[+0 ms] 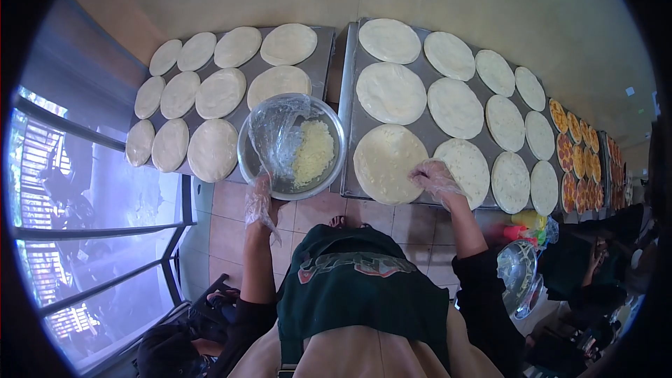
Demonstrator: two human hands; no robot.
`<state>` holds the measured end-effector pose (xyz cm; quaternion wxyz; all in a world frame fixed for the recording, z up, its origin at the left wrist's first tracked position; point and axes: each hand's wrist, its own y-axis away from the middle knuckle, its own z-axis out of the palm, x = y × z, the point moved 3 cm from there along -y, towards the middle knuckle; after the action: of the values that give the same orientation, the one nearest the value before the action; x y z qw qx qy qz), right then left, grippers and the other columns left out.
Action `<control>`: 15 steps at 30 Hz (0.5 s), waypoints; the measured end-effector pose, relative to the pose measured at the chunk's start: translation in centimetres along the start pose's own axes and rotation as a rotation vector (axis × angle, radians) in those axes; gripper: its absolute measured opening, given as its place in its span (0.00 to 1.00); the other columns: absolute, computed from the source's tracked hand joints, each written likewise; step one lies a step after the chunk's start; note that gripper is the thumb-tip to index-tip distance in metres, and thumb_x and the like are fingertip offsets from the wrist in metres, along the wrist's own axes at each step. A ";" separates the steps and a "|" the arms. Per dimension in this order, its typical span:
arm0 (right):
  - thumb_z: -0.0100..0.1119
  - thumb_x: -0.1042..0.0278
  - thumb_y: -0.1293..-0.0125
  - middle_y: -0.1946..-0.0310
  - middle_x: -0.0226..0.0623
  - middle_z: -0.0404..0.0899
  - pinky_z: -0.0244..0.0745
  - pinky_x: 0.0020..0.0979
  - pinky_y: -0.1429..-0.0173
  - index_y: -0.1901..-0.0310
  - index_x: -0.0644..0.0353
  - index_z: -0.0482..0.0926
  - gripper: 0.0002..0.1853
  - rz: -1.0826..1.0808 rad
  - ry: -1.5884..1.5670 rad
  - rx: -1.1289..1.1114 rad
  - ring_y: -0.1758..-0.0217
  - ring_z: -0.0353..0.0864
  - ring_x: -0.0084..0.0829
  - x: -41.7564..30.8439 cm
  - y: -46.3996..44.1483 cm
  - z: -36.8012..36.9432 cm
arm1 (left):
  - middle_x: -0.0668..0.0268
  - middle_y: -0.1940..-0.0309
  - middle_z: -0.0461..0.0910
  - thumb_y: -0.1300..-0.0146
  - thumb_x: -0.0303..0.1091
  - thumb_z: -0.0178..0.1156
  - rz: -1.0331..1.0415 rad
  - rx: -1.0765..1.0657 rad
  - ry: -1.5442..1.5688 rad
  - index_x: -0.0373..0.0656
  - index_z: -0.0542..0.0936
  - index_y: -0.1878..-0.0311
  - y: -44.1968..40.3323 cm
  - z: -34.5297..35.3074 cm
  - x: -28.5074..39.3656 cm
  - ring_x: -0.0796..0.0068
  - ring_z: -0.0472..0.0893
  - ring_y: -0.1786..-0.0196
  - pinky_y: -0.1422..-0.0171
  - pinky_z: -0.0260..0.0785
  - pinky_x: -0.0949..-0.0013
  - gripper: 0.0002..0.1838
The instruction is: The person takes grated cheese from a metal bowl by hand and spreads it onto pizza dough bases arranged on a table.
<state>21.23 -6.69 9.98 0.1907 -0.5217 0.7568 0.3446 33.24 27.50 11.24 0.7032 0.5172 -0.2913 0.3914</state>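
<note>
A metal bowl (336, 168) holds pale grated cheese (313, 154) on its right side and crumpled clear plastic wrap (276, 140) on its left. My left hand (259, 199), in a clear plastic glove, grips the bowl's near rim. Over the right edge of a round pizza base (388, 161) is my gloved right hand (435, 180), its fingers bunched together; what they hold is hidden. Small pale bits are scattered on that base. Beside it, under and past my right hand, lies another pizza base (463, 168) with bits on it.
Several pizza bases lie in rows on the left tray (322, 49) and the right tray (350, 112), with a narrow gap between. Topped pizzas (579, 161) stand farther right. A window (105, 217) is on the left. People (595, 266) and plastic-wrapped items (518, 266) are at lower right.
</note>
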 end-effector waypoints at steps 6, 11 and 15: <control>0.57 0.74 0.52 0.76 0.34 0.76 0.69 0.24 0.68 0.69 0.61 0.78 0.06 0.091 -0.147 0.079 0.75 0.73 0.21 -0.3 -0.4 -0.7 | 0.55 0.59 0.71 0.45 0.45 0.49 0.016 -0.038 -0.123 0.34 0.65 0.52 -0.6 -0.5 -0.2 0.64 0.75 0.59 0.59 0.72 0.63 0.24; 0.58 0.72 0.51 0.73 0.35 0.75 0.69 0.23 0.65 0.69 0.62 0.77 0.07 -0.179 -0.516 -0.068 0.72 0.73 0.23 -10.9 -0.4 -1.3 | 0.57 0.60 0.71 0.40 0.43 0.44 0.130 -0.117 -0.407 0.34 0.68 0.54 -1.1 -0.6 -1.6 0.65 0.75 0.60 0.60 0.72 0.66 0.20; 0.56 0.74 0.53 0.70 0.43 0.75 0.70 0.33 0.59 0.66 0.63 0.75 0.10 -0.788 0.123 0.065 0.66 0.75 0.39 -15.6 -3.2 4.6 | 0.55 0.61 0.71 0.41 0.42 0.45 0.007 -0.056 -0.374 0.34 0.69 0.56 -0.6 1.1 -1.7 0.65 0.75 0.63 0.62 0.71 0.67 0.19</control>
<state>29.85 6.17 15.92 0.2793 -0.7852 0.5194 0.1890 32.91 25.90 9.91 0.6495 0.5601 -0.4295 0.2827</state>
